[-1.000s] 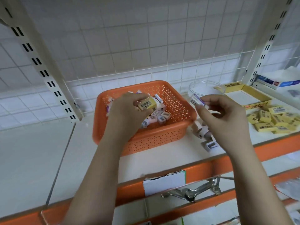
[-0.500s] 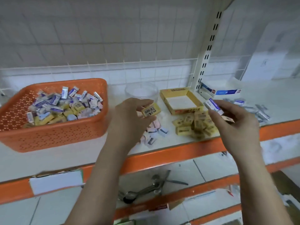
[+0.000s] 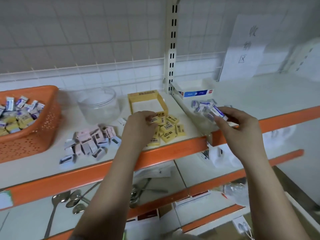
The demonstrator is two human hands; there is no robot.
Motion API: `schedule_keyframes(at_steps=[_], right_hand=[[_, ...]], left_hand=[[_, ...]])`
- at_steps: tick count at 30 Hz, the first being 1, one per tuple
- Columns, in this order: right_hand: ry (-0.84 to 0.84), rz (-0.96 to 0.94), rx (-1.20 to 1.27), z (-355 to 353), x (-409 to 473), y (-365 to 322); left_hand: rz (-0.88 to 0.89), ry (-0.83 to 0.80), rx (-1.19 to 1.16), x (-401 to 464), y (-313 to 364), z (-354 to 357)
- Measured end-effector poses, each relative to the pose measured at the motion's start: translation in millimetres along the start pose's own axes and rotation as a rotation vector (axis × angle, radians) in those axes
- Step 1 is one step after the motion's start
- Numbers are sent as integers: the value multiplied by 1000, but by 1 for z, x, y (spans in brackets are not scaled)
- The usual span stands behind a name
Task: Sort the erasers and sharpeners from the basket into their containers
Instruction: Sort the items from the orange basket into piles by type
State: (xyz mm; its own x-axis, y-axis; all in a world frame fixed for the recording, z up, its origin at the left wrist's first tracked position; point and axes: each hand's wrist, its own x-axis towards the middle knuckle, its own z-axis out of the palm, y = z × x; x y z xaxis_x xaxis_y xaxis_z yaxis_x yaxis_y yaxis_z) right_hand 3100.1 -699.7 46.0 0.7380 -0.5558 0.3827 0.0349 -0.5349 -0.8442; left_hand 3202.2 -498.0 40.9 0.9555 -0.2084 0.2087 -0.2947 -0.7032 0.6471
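I am pinching a yellow eraser (image 3: 154, 119) in my left hand (image 3: 138, 129), barcode side up, right over the yellow pile (image 3: 170, 129) lying on the shelf (image 3: 52, 163). My right hand (image 3: 237, 125) is gripping a white eraser (image 3: 218, 113) with a blue-purple band between thumb and fingers; the band is carrying print too blurred for me to read. It is hovering just beside the small heap of white erasers (image 3: 201, 105) on the neighbouring shelf section.

The yellow erasers are showing dark print and barcodes, none of it legible. Behind their pile a yellow box (image 3: 148, 103) is standing open, with dark lettering on its back rim that I cannot make out. Behind the white heap a white box (image 3: 194, 90) is sitting with a blue strip and a red mark on its front. A sheet (image 3: 245, 45) on the back wall is bearing three handwritten Chinese characters in a column, the lowest reading 区.

To the left, pink and pale blue sharpeners (image 3: 91, 141) are lying heaped on the shelf, near a clear glass bowl (image 3: 98, 104). Further left the orange basket (image 3: 34, 135) is holding a mix of yellow and white erasers.

The shelf is white with an orange front edge, backed by white wire grid and a slotted upright (image 3: 172, 49). On the shelf below, metal spoons (image 3: 72, 201) are lying loose.
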Motion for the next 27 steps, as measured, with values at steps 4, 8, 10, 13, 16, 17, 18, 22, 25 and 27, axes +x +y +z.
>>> schedule_keyframes(at_steps=[4,8,10,13,16,17,18,22,25,27], right_hand=[[50,11,-80,-4,16,12],[63,-7,-229,0,57,23],[61,41,-315,4,79,34],[1,127,-410,12,95,49],[-49,194,-433,18,100,55],[-62,207,-432,18,100,55],[-74,213,-437,18,100,53],[-95,150,-456,20,96,37],[-130,50,-403,30,85,11],[-171,-33,-357,44,74,-12]], left_hand=[[27,-68,63,5,3,5],[90,-62,53,11,16,5],[120,-83,51,14,24,6],[120,-111,33,16,31,10],[123,-114,31,16,33,12],[114,-115,17,16,34,12],[103,-115,5,16,35,11],[93,-81,14,15,34,0],[84,-25,32,10,23,-20],[73,25,46,6,12,-40]])
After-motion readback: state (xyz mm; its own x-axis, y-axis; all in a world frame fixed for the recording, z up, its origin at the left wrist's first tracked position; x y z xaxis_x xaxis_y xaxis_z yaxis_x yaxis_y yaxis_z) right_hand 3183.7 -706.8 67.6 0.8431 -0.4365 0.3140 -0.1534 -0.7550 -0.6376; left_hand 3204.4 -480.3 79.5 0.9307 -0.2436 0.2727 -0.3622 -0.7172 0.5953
